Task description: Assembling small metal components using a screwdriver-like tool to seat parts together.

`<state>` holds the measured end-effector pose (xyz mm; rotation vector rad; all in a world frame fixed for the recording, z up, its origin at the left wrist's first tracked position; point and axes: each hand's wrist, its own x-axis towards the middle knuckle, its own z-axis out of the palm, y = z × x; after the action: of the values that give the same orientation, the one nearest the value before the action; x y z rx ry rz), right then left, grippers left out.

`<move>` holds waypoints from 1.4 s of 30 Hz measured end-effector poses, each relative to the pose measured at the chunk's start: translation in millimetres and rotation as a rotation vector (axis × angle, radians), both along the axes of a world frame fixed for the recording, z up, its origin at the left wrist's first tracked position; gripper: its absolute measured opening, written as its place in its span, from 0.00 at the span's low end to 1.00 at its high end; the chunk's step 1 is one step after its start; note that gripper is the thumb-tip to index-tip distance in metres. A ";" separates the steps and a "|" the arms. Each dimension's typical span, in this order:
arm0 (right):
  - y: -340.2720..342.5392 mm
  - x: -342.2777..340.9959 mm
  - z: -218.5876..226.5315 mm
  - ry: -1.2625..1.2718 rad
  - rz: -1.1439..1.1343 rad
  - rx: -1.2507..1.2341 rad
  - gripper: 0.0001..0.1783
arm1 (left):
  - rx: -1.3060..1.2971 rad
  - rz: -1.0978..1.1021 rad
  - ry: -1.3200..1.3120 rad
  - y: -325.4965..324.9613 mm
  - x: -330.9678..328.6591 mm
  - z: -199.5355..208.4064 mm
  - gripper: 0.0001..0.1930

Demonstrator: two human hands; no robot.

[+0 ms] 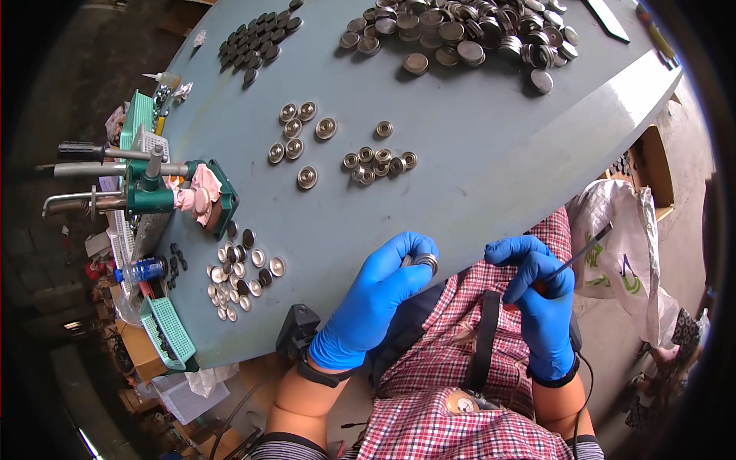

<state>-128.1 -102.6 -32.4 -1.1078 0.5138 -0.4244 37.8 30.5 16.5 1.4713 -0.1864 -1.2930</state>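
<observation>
My left hand (377, 297), in a blue glove, is closed on a round metal part (426, 264) at the table's near edge. The part's ringed rim shows between thumb and fingers; the rest is hidden. To the right, over the checked apron, my gloved right hand (543, 300) is closed around a screwdriver (589, 249). Its thin shaft points up and right, and bits of a reddish handle show between the fingers. The two hands are apart. Beyond my left hand lies a cluster of small ringed metal parts (382, 156), with larger ringed discs (307, 178) left of it.
A green hand press (153, 192) stands at the table's left edge. Silver and dark caps (239, 270) lie near it, above a green basket (168, 335). Dark discs (261, 40) and a heap of metal discs (469, 52) lie farther back. A white sack (617, 253) stands at right.
</observation>
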 end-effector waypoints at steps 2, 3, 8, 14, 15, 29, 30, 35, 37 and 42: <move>-2.6 8.3 6.7 -0.004 0.031 -0.025 0.20 | 0.001 -0.046 0.004 -0.8 3.7 -6.3 0.12; 3.4 24.8 20.1 0.058 -0.008 -0.181 0.25 | 0.008 -0.046 0.011 -1.2 4.6 -8.4 0.12; -9.5 49.9 23.2 0.084 0.230 -0.945 0.32 | -0.046 -0.022 -0.087 -1.2 13.4 -17.3 0.09; -20.3 79.8 4.5 0.327 0.049 -0.662 0.18 | 0.233 -0.157 -1.126 3.9 28.8 -49.3 0.07; -23.9 92.7 5.9 0.428 0.076 -0.835 0.16 | 0.293 -0.166 -1.160 1.6 27.0 -52.0 0.09; -8.8 113.6 4.1 0.325 0.118 -0.467 0.09 | -0.095 0.216 -0.519 -12.0 28.7 -52.3 0.12; -6.1 108.2 13.1 0.329 0.157 -0.182 0.09 | -0.098 0.216 -0.519 -11.0 26.8 -47.9 0.12; -0.3 87.4 30.5 0.339 0.147 -0.006 0.10 | -0.177 0.159 -0.528 -8.8 17.1 -31.5 0.07; 4.7 85.2 35.1 0.245 0.054 -0.062 0.12 | -0.187 0.154 -0.536 -10.5 12.8 -26.2 0.05; 6.4 71.3 34.5 0.105 0.041 -0.505 0.26 | -0.173 0.242 -0.330 -12.3 8.7 -9.9 0.03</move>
<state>-56.7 -96.2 2.1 -1.6307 0.4871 -0.4755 46.5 18.2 6.6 1.4985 -0.3186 -0.8157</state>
